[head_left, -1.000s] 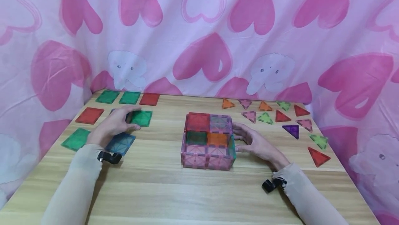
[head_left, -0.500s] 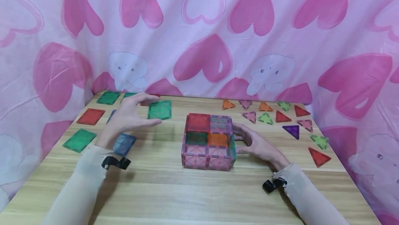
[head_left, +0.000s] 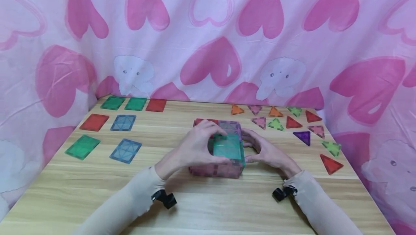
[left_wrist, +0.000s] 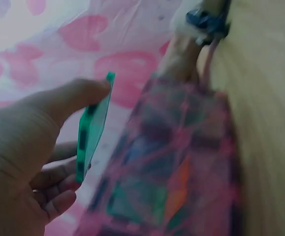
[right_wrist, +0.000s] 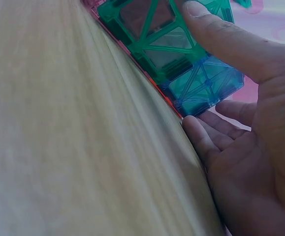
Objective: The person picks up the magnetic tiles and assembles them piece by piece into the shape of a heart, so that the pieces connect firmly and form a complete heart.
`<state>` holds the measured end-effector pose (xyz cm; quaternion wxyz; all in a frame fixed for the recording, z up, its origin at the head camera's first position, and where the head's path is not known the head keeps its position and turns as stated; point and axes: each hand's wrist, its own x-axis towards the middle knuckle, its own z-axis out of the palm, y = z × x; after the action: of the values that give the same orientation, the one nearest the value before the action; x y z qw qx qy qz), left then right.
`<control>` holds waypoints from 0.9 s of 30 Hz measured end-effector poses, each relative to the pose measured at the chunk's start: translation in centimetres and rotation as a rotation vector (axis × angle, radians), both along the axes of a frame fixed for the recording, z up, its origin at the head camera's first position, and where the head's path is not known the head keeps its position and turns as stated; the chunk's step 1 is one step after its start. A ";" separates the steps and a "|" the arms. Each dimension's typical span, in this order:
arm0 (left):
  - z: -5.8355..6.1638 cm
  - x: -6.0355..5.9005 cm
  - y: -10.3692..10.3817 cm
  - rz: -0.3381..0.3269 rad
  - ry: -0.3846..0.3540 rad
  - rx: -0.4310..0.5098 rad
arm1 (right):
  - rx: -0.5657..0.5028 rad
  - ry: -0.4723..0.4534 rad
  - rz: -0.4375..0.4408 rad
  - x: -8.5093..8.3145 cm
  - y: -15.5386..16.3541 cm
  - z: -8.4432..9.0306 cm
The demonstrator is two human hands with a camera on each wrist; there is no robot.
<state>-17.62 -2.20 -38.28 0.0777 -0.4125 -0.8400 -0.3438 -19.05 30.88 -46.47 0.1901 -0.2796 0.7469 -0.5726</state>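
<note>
A low box of see-through magnetic tiles (head_left: 214,171) stands at the middle of the table, with pink front walls and red and purple tiles on its rear top. My left hand (head_left: 196,146) pinches a green square magnetic tile (head_left: 229,146) by its edges between thumb and fingers, over the box's open front right part. In the left wrist view this green tile (left_wrist: 95,130) is seen nearly edge-on. My right hand (head_left: 268,152) rests against the box's right side. The right wrist view has its thumb (right_wrist: 236,46) on a green wall and its fingertips near a blue panel (right_wrist: 206,83).
Several square tiles lie flat on the left, among them a red one (head_left: 94,122) and a blue one (head_left: 125,150). Several small triangle tiles lie at the back right, including a purple one (head_left: 302,137). A pink heart-print curtain (head_left: 211,61) surrounds the table.
My left hand has lifted the green square tile from the left group and carried it right, over the box. The right hand has stayed at the box's right side.
</note>
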 end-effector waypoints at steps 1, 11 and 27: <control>-0.2 0.2 0.5 0.003 0.010 -0.014 | 0.000 -0.004 -0.003 0.0 -0.1 0.0; -0.9 0.6 2.0 -0.003 0.026 -0.068 | 0.004 0.012 -0.005 -0.2 -0.3 0.5; 0.5 -0.3 0.2 -0.020 0.046 0.042 | -0.008 -0.007 -0.009 0.1 -0.2 0.2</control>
<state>-17.93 -2.01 -37.80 0.1024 -0.4269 -0.8264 -0.3526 -18.93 30.66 -46.28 0.1890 -0.2747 0.7453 -0.5774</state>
